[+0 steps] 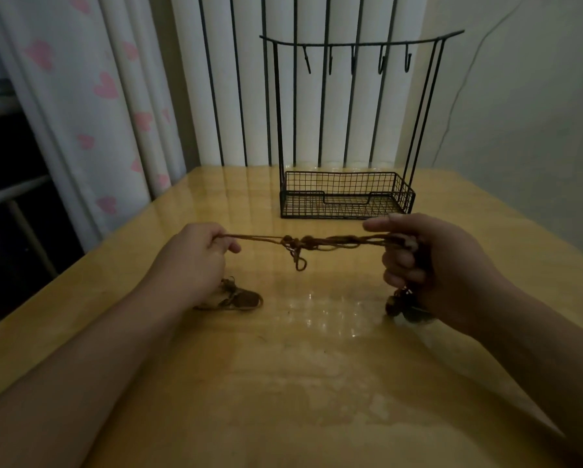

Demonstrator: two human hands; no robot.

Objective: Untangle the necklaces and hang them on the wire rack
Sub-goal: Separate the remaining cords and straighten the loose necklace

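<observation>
The left hand (pixel 195 255) pinches one end of the knotted brown cord necklaces (pixel 303 244), and the right hand (pixel 428 261) curls its fingers (pixel 401 265) round the other — stretched left to right above the glossy yellow wooden bench (pixel 317 366). Better to slacken the pull and pick the knot loose; tension probably tightens it. The black wire rack with hooks (pixel 347 197) stands behind, bare.
</observation>
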